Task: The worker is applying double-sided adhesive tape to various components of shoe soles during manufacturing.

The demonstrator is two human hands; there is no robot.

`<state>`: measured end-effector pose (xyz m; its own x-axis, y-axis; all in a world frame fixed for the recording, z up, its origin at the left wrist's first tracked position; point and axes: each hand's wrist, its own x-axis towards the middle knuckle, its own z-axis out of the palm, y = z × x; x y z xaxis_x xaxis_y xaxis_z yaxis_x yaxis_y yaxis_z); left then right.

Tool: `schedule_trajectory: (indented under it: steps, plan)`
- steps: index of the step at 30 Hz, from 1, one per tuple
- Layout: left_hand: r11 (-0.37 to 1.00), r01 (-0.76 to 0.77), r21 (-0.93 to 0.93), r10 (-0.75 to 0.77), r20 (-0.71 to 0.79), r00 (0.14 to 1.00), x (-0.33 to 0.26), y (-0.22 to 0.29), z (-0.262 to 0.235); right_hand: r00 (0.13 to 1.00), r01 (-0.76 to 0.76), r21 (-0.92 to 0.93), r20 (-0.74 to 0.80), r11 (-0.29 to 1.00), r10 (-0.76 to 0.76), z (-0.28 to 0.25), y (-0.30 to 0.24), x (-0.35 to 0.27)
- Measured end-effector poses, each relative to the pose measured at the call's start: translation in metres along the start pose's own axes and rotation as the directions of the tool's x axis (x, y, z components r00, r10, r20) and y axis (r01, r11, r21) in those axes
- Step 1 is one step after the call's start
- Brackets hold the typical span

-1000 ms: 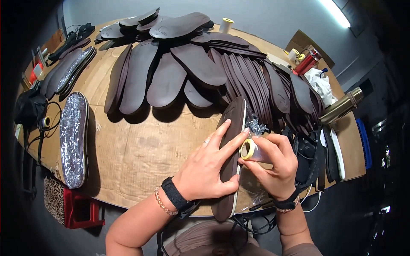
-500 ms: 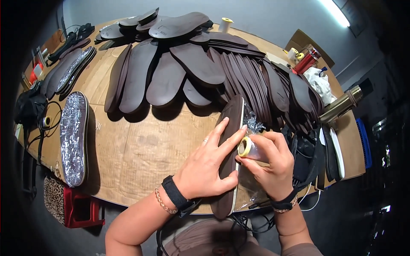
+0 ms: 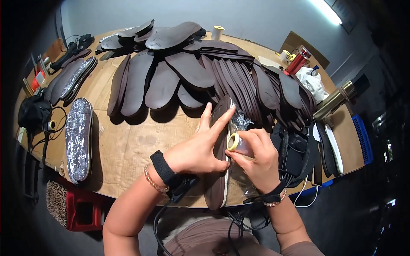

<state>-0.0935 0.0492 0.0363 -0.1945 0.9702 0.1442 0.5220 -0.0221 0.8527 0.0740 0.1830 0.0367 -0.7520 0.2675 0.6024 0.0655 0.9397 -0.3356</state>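
A dark brown shoe sole (image 3: 216, 187) with a pale rim lies lengthwise in front of me. My left hand (image 3: 200, 145) stretches over it, fingers spread, with the index finger and thumb along its right edge. Beside that edge, my right hand (image 3: 261, 160) grips a roll of clear plastic film (image 3: 241, 144) by its body, its yellow-rimmed core end facing left. Crumpled clear film (image 3: 241, 121) bunches at the sole's far right side, and more film lies below the roll. The sole's underside is hidden.
A large pile of brown soles (image 3: 162, 87) spreads across the back. At left lies a film-wrapped sole (image 3: 79, 141). Another film roll (image 3: 217, 33) stands at the back. On the right are a metal flask (image 3: 335, 100), a red flask (image 3: 298, 61), a black bag (image 3: 294, 147) and cables.
My left hand's fingers have spread wider, and its index finger has moved farther up the sole's edge. The roll stays in my right hand beside the sole. The whole view has shifted slightly.
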Motion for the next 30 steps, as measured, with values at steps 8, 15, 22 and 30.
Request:
schedule_trajectory:
  steps: [8, 15, 22, 30]
  plan:
    - [0.997, -0.06, 0.038, 0.061, -0.031, 0.998, 0.004, -0.012, 0.004, 1.0, -0.01, -0.009, 0.011, 1.0, 0.01, -0.001, 0.0, -0.001]
    - [0.989, -0.136, -0.051, 0.124, -0.187, 0.975, 0.006, -0.02, 0.023, 0.987, 0.002, 0.018, 0.158, 1.0, -0.005, -0.01, 0.013, 0.007]
    - [0.989, -0.15, -0.005, 0.143, -0.281, 0.949, 0.006, -0.024, 0.028, 0.935, 0.013, 0.076, 0.352, 0.997, -0.039, -0.026, 0.019, 0.019]
    - [0.991, -0.135, -0.013, 0.127, -0.268, 0.955, 0.005, -0.023, 0.026, 0.883, -0.118, 0.301, 0.467, 0.946, -0.038, -0.039, 0.026, 0.035]
